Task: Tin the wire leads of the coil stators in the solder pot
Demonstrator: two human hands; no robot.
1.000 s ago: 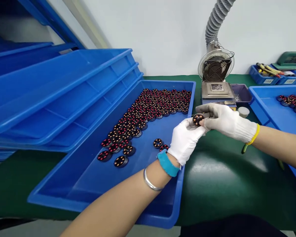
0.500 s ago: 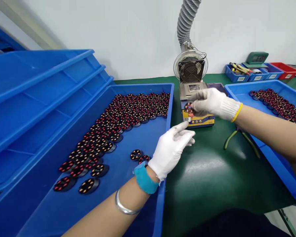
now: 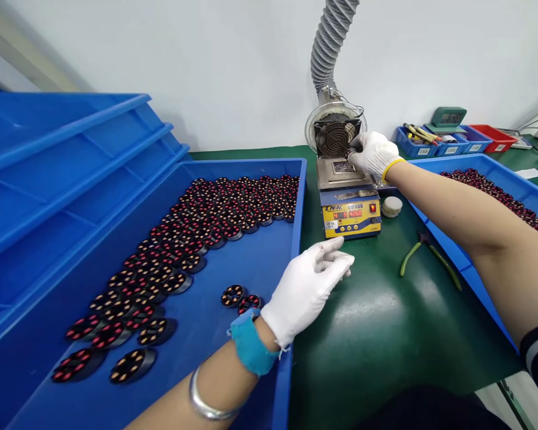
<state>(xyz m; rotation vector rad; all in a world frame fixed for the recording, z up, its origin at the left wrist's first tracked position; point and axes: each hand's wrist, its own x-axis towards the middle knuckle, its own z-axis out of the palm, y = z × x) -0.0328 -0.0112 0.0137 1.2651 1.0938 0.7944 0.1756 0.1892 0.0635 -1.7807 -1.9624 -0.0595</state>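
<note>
My left hand (image 3: 309, 286), in a white glove, hovers over the right rim of a large blue tray (image 3: 297, 227), fingers loosely apart and holding nothing. Inside the tray lie several round black stator coils (image 3: 215, 215) with red and copper windings; two loose ones (image 3: 240, 298) lie just left of my wrist. My gloved right hand (image 3: 373, 152) reaches to the metal plate of a small heating station (image 3: 349, 218). Its fingertips are pinched on a small dark coil that is mostly hidden.
A fan (image 3: 335, 138) with a grey hose (image 3: 329, 42) stands behind the station. A white round pad (image 3: 391, 206) and green-handled pliers (image 3: 412, 254) lie on the green mat. A second blue tray (image 3: 434, 173) with coils is at the right, stacked trays (image 3: 72, 155) at the left, and small bins (image 3: 430, 143) at the back.
My right hand carried the coil away from my left hand to the station's plate. My left hand let go and stayed by the tray rim. My view turned to the right.
</note>
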